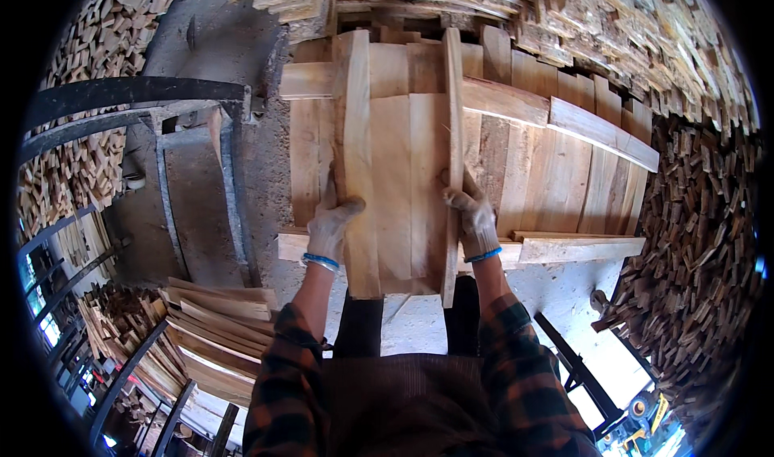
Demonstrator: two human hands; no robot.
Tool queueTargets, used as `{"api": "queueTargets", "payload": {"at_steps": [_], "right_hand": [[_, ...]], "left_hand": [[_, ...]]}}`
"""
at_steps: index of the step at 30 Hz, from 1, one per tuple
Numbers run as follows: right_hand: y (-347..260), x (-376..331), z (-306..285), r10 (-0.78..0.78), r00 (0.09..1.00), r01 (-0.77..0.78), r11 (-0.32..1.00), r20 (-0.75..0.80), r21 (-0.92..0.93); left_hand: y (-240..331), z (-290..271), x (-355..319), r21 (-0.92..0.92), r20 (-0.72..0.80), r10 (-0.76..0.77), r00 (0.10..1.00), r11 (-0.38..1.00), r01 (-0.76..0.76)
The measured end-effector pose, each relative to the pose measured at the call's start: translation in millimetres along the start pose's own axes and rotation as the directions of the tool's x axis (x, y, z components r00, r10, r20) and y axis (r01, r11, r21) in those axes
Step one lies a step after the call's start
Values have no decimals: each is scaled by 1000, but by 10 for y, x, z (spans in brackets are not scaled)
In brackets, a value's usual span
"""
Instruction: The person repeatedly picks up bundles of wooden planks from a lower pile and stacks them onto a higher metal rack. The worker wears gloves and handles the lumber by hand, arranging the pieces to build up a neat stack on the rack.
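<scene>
Both of my hands wear pale work gloves with blue cuffs, and between them is a set of long wooden boards [391, 183]. My left hand [329, 225] is closed on the left side, its thumb lying over a tilted board [355, 158]. On the right side, my right hand [474, 217] grips a narrow board [453, 134] that stands on edge. Flat boards lie side by side between these two outer ones. Beneath and beyond is a layer of boards [556, 179] with crosswise strips [601, 132] on it. The fingers under the boards are hidden.
A tall wall of stacked planks [516, 5] rises at the far side. More stacked wood [689, 271] stands at the right. At the left is a dark metal frame [137, 94] over a concrete floor [201, 191]. A pile of boards [218, 328] lies at the near left.
</scene>
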State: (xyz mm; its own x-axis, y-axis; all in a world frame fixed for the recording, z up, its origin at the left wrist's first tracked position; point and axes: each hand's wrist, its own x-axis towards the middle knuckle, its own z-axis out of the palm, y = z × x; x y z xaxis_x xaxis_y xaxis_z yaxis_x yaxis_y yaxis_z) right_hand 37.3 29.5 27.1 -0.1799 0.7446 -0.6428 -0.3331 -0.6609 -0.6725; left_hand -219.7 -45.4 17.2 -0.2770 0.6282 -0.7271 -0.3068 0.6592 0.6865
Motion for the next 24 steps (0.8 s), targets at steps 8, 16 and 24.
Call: {"api": "queueTargets", "payload": {"at_steps": [8, 16, 24], "right_hand": [[297, -7, 665, 53, 996, -61, 991, 73, 115], [439, 126, 1176, 63, 995, -79, 967, 71, 243], [446, 160, 1093, 6, 999, -16, 972, 42, 232]], "left_hand": [[111, -595, 58, -117, -2, 168, 986, 979, -167], [423, -1106, 403, 234, -84, 128, 988, 966, -105], [414, -1026, 426, 459, -78, 226, 971, 873, -166]]}}
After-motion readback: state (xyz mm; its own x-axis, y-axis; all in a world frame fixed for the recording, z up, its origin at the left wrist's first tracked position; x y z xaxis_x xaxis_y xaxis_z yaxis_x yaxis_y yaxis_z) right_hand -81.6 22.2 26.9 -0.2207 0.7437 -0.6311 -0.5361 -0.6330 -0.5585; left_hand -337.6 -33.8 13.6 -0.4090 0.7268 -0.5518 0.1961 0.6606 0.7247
